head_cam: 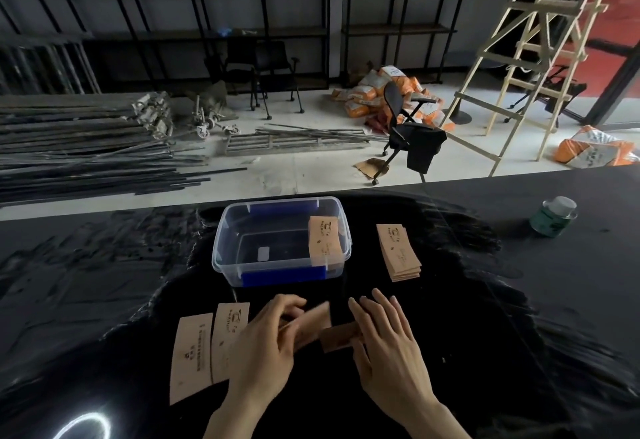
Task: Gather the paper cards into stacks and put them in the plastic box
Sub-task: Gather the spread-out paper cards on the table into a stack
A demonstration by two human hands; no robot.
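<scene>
A clear plastic box (228, 230) with blue handles stands mid-table; one tan paper card (322, 239) leans inside its right end. To its right lies a stack of cards (399, 252). Two loose cards (191, 352) (227, 331) lie side by side at the front left. My left hand (266, 345) grips a few blurred cards (311, 322) in front of the box. My right hand (384, 338) lies flat with fingers spread, its thumb side over another tan card (337, 336) on the table.
The table (571, 282) is covered in black plastic sheeting. A green jar with a white lid (554, 216) stands at the far right. Beyond the table's far edge are an office chair (412, 126), metal rods and a wooden ladder.
</scene>
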